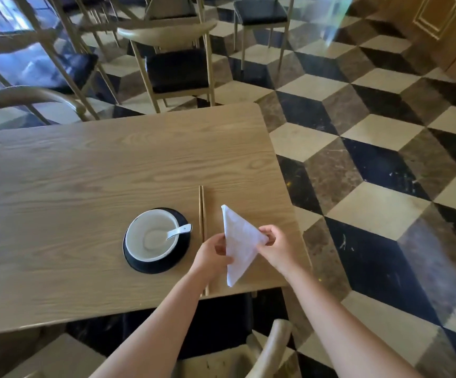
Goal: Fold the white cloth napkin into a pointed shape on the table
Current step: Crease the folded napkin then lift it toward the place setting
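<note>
The white cloth napkin (239, 241) is folded into a narrow triangle, one point aimed away from me and one toward me, over the near right part of the wooden table (85, 173). My left hand (211, 253) grips its left edge with thumb and fingers. My right hand (274, 245) pinches its right corner. Whether the napkin rests on the table or is held just above it, I cannot tell.
A pair of wooden chopsticks (201, 211) lies just left of the napkin, partly under my left hand. A white bowl (150, 236) with a white spoon (179, 231) sits on a black plate (183, 252). Chairs stand beyond the table; its right edge is close to the napkin.
</note>
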